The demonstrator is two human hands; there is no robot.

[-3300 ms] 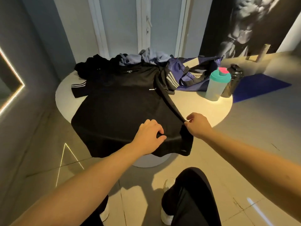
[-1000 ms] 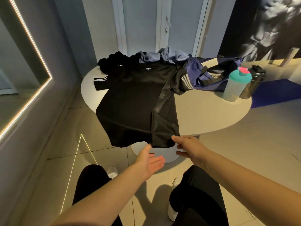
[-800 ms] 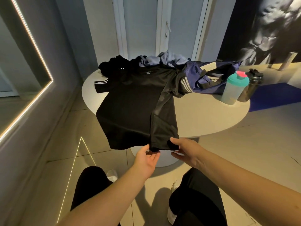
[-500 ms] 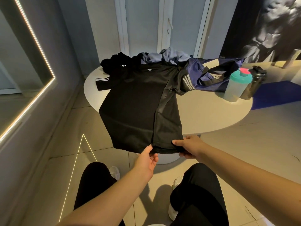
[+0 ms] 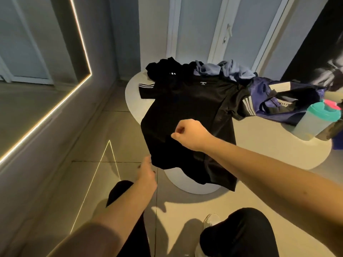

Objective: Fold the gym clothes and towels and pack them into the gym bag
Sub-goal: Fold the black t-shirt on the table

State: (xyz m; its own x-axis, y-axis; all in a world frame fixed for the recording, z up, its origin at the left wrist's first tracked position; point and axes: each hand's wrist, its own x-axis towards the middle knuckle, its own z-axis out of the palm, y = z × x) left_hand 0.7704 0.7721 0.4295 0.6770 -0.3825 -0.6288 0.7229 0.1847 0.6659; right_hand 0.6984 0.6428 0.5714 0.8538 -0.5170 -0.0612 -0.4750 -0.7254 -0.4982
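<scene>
On the counter (image 5: 269,145), the shirt (image 5: 185,108): our hands cross to its left side.
Its hem overhangs the near edge; the bag (image 5: 289,101) waits far right. Both hands have left the folded right corner: our right hand (image 5: 191,134) now pinches cloth mid-shirt with curled fingers, and our left hand (image 5: 146,173) meets the left hem corner, fingers hidden. We judge the left fold comes next; bare counter lies right.

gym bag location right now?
Head view: the gym bag sits at the far right of the round table, just right of the black shirt's striped sleeve and behind the teal-lidded shaker bottle.
</scene>
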